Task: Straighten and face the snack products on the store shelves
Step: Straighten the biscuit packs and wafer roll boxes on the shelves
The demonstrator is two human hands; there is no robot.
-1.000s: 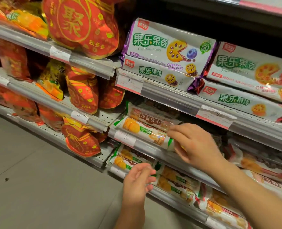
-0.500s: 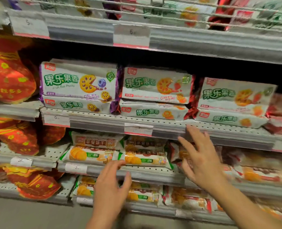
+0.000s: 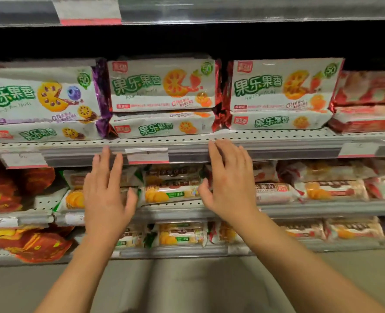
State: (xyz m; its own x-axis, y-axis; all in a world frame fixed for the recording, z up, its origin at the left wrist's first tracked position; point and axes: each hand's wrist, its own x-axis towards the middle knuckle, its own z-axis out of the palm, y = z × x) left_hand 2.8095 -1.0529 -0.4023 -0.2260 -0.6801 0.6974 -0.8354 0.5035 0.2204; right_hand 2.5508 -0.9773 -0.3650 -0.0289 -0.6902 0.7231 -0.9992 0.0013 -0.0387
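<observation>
White glossy biscuit packs [image 3: 162, 86] with green lettering and orange fruit-cookie art lie two high on the perforated grey shelf [image 3: 187, 141], red foil at their ends; the purple-ended pack [image 3: 40, 96] to their left shows a blueberry. Both hands are raised in front of the shelf edge with fingers straight and spread, holding nothing: the left hand [image 3: 105, 195] below the price tag [image 3: 147, 155], the right hand [image 3: 229, 181] with fingertips at the rail. Slimmer packs [image 3: 171, 194] fill the lower shelf behind them.
</observation>
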